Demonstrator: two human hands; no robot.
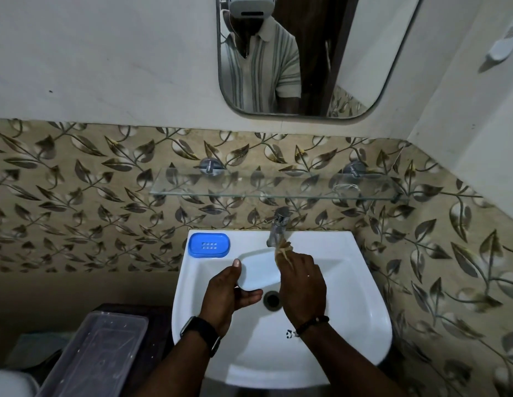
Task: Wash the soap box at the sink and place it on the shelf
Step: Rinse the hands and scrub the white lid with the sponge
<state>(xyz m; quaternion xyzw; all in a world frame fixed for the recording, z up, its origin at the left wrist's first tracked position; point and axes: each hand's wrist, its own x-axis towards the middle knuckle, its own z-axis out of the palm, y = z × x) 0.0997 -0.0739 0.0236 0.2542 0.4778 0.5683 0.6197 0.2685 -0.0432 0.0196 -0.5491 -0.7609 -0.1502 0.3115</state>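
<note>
Overhead view of a white sink [364,282] set against leaf-patterned tiles. 2 bare hands work over the basin.

The left hand [231,293], with a watch on its wrist, holds a white soap box piece [261,270] by its near end. The thumb lies on the upper rim and the fingers curl beneath. The piece hangs above the basin, just behind the drain [272,300].

The right hand [302,285], fingers closed, pinches a tan fibrous scrubber [284,249]. The scrubber pokes up just under the tap [276,227], at the far right edge of the white piece; whether it touches the piece cannot be told. Nor can it be told whether water is running.

A blue soap box tray [209,245] with small drain holes lies on the sink's rear left corner, apart from both hands. A glass shelf [249,184] runs along the wall above the tap. A clear plastic tub [98,353] sits low at left.

The step in hand appears to be scrubbing the white piece. To do it well, the left hand likely needs a firm pinch, since wet plastic slips. Tilting the hollow toward the tap would let the scrubber reach the corners and the rinse water drain off. The blue tray probably needs the same wash before both go on the shelf.
</note>
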